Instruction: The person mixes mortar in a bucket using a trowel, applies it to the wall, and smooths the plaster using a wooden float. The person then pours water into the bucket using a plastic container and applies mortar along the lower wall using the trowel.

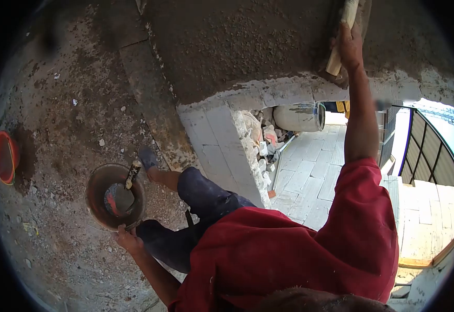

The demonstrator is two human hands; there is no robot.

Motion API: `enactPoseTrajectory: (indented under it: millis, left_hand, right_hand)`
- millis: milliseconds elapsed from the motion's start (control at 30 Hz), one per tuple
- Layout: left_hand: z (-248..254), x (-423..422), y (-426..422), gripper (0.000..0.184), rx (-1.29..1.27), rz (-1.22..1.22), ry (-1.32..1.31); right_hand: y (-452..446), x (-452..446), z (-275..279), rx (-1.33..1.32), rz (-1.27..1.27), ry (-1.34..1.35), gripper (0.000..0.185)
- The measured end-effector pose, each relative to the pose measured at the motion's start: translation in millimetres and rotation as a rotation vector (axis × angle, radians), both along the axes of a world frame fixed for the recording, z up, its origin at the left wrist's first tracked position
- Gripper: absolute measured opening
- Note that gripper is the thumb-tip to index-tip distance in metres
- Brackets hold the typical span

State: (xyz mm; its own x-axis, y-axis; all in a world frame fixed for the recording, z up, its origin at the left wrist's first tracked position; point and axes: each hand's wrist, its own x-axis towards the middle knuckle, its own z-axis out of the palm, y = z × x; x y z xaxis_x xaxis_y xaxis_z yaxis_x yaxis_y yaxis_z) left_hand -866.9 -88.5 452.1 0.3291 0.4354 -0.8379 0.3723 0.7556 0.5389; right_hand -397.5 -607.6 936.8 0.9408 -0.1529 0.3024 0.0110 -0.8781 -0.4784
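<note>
My right hand (pixel 350 48) is wrapped round the pale wooden handle (pixel 336 61) of a long flat tool, which lies against the wet grey-brown plaster (pixel 248 41) at the upper right. Down at the lower left, my left hand (pixel 128 240) grips the near rim of a round bucket (pixel 93 195). Some grey mix (pixel 124 198) lies inside the bucket. A short, stained wooden handle (pixel 132 174) sticks out over the far side of the bucket, its other end hidden or unclear.
An orange-red bucket (pixel 4 157) stands at the far left on the rubble-strewn ground (pixel 66 130). Near my foot (pixel 148 157) runs a long board (pixel 157 99). Pale blocks (pixel 216 140) edge an opening, with a dirty white barrel (pixel 297 117) and rubble beyond it.
</note>
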Motion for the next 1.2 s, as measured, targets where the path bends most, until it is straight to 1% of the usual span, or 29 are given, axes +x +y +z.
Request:
enactPoseTrajectory:
  millis: [67, 133, 200, 267, 367, 433, 500, 533, 567, 600, 667, 733, 767, 800, 833, 900, 1000, 1100, 1200]
  left_hand:
    - [10, 1, 2, 0.058, -0.002, -0.013, -0.012]
    - [23, -1, 16, 0.058, -0.013, -0.024, -0.038]
    - [33, -1, 25, 0.059, -0.021, -0.029, -0.072]
    - [49, -1, 36, 0.059, 0.054, -0.088, -0.029]
    - [70, 2, 59, 0.06, 0.106, -0.144, -0.04]
    - [79, 13, 59, 0.059, 0.123, -0.149, -0.066]
    - [85, 28, 56, 0.058, 0.149, -0.149, -0.085]
    - [78, 31, 57, 0.058, 0.145, -0.147, -0.091]
    - [66, 32, 60, 0.057, 0.138, -0.148, -0.094]
    - [60, 30, 61, 0.057, 0.126, -0.142, -0.095]
    - [63, 32, 56, 0.058, 0.076, -0.154, -0.134]
    - [65, 30, 53, 0.058, 0.05, -0.139, -0.154]
    - [65, 26, 52, 0.058, 0.045, -0.134, -0.149]
    - [67, 24, 52, 0.059, 0.039, -0.139, -0.143]
    - [71, 26, 49, 0.058, 0.034, -0.14, -0.123]
    - [78, 31, 43, 0.057, 0.022, -0.152, -0.081]
    - [93, 50, 28, 0.058, 0.068, -0.191, -0.132]
    - [87, 57, 22, 0.059, 0.073, -0.21, -0.139]
    - [75, 50, 30, 0.058, 0.027, -0.236, -0.094]
  right_hand:
    - [13, -24, -29, -0.058, -0.063, 0.064, 0.03]
    - [21, -78, -45, -0.137, -0.134, 0.153, 0.033]
    - [-19, -125, -64, -0.218, -0.115, 0.045, 0.033]
    - [-8, -163, -46, -0.136, -0.223, -0.045, 0.033]
    - [2, -160, -3, -0.087, -0.281, -0.21, 0.033]
    - [-20, -125, -2, -0.355, -0.25, -0.207, 0.038]
    - [-19, -112, -10, -0.536, -0.223, -0.165, 0.042]
    - [-1, -110, -24, -0.583, -0.205, -0.125, 0.044]
    - [9, -119, -33, -0.549, -0.29, 0.024, 0.045]
    - [8, -136, -42, -0.545, -0.307, 0.107, 0.043]
    - [-5, -175, -50, -0.588, -0.282, 0.129, 0.04]
    - [-9, -199, -44, -0.532, -0.319, 0.105, 0.039]
    - [-13, -199, -40, -0.489, -0.265, -0.028, 0.042]
    - [-7, -190, -32, -0.368, -0.32, -0.046, 0.042]
    - [-15, -171, -33, -0.343, -0.292, -0.122, 0.044]
    - [-37, -117, -45, -0.375, -0.253, -0.229, 0.044]
    - [7, -78, -74, -0.424, -0.312, -0.253, 0.045]
    - [8, -80, -69, -0.406, -0.314, -0.223, 0.046]
    - [-14, -111, -59, -0.295, -0.288, -0.118, 0.045]
